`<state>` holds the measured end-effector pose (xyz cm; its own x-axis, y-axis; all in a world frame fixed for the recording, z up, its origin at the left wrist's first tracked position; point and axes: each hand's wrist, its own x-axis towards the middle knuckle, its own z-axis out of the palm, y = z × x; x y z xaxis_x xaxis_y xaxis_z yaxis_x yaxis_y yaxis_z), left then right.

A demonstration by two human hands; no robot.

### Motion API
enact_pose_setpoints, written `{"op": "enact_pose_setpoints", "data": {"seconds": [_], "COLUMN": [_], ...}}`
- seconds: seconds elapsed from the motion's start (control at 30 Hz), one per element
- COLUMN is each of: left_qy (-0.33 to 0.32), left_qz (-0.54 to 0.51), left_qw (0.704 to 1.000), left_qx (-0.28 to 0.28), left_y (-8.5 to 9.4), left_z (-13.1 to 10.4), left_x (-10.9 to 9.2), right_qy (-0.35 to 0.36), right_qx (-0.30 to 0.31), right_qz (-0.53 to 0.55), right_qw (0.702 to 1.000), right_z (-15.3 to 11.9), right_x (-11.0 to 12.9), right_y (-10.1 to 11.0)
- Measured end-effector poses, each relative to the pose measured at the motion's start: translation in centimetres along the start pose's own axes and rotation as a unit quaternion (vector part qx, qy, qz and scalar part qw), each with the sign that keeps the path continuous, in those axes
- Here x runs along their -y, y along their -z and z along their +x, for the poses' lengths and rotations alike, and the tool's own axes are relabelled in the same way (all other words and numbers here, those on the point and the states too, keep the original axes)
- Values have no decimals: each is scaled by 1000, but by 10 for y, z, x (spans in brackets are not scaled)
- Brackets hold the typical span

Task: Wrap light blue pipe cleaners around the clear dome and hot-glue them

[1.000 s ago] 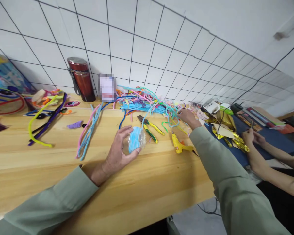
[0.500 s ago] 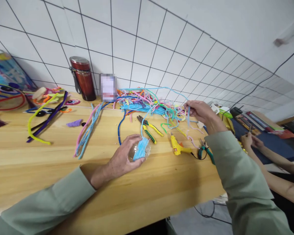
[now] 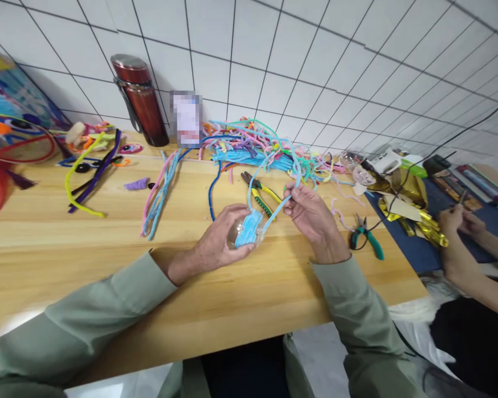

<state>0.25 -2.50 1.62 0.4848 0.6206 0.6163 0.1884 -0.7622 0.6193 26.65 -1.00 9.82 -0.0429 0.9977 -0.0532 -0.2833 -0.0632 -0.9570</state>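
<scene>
My left hand [image 3: 218,240] is closed around a clear plastic ball [image 3: 234,231] with a band of light blue pipe cleaner [image 3: 249,228] wound over its middle. One blue strand rises from the ball in a loop. My right hand [image 3: 311,215] pinches a light blue pipe cleaner [image 3: 275,216] between thumb and fingers, just right of the ball; it runs down to the ball's right side. Behind the hands lie yellow-and-green pliers [image 3: 262,193], partly covered. A tangled heap of coloured pipe cleaners [image 3: 253,156] lies against the wall.
Teal-handled pliers [image 3: 367,237] lie right of my right hand, near a black cord. A red flask [image 3: 139,99] stands at the tiled wall. Pink and blue pipe cleaners [image 3: 161,190] lie left. At the far right, another person's hands [image 3: 460,221] work beside gold foil [image 3: 423,221].
My right hand has come down and left, close to the ball, bringing the blue strand with it. My left hand still holds the ball. The yellow glue gun is no longer visible.
</scene>
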Motion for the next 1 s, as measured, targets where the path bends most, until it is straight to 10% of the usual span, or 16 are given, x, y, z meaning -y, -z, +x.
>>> {"op": "enact_pose_setpoints", "data": {"seconds": [1.0], "left_qy": [9], "left_qz": [4], "left_qw": [1000], "left_qx": [11], "left_y": [3], "left_z": [1], "left_x": [-7], "right_qy": [109], "right_qx": [-40], "right_qz": [-57], "right_qw": [992], "right_z": [-15], "right_x": [-10], "right_y": [-13]}}
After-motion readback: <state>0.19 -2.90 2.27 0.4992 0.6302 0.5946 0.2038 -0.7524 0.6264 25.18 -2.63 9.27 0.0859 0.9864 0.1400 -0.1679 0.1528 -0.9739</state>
